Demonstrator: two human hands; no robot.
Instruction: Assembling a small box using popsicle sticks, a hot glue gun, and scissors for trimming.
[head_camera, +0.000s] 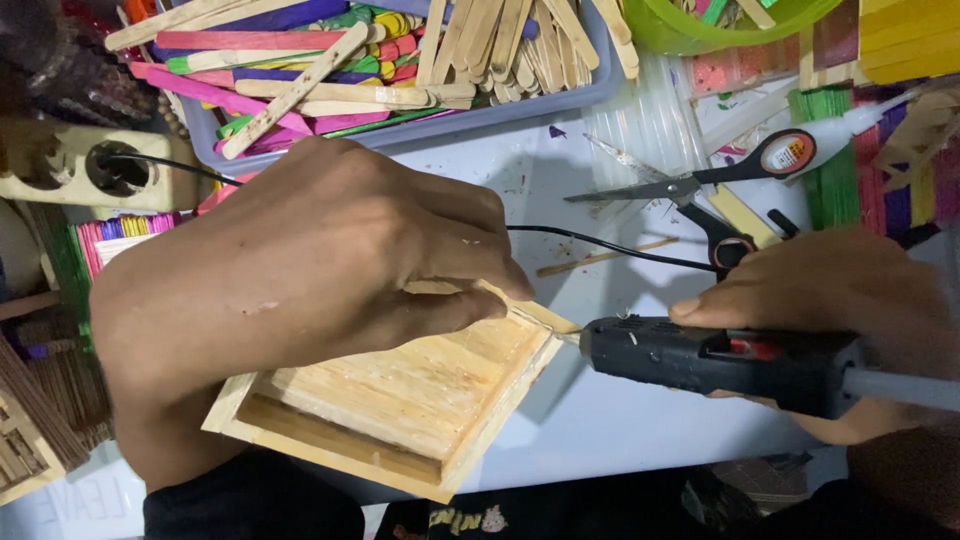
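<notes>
The left hand (300, 260) rests on top of a shallow square tray built from plain craft sticks (400, 400), fingers curled down and pinched on the tray's upper right edge, holding it steady on the white table (600, 420). The tray lies low in the centre of the view, one corner pointing to the right. The right hand (840, 300) is closed around the body of a black hot glue gun (720, 360), with the forefinger laid along its top. The gun's long axis runs nearly level, right to left, and its nozzle tip (572, 338) meets the tray's right corner just below the left fingertips (510, 285). Nozzle and fingertips are therefore very near each other, the fingertips above and slightly left of the tip. A clear glue stick (900, 388) projects from the gun's rear toward the right edge. A black cord (600, 245) crosses the table behind the hands. Scissors with black handles (700, 185) lie beyond the gun, well apart from the tray. A grey bin of coloured and plain craft sticks (400, 60) sits at the far side.
</notes>
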